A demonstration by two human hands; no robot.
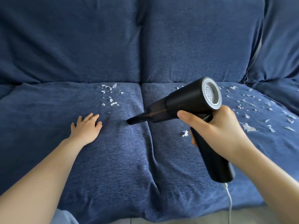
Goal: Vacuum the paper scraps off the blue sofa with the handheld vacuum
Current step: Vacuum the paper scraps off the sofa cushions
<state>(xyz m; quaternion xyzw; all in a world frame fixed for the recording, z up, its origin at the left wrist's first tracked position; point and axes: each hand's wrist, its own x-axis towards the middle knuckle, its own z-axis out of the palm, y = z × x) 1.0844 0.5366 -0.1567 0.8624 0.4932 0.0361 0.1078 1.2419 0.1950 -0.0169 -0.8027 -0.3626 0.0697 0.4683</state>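
1. right hand [215, 126] has its fingers wrapped round the handle of the black vacuum [186, 101]; thumb lies along the body; nozzle tip sits low over the seam between the two seat cushions of the blue sofa [113, 159], can't tell if it actually touches the fabric
2. left hand [86, 128] lies flat on the left cushion, fingers spread and relaxed, holding nothing; it's just left of the nozzle, not touching it
3. paper scraps [111, 94]: one small cluster toward the back edge of the left cushion, beyond the left hand; one lone scrap right beside the right hand; a wide scatter over the right cushion toward its right edge; too many to count exactly
4. one vacuum, two hands, one white cord [229, 201] hanging from the handle's end past the sofa's front edge
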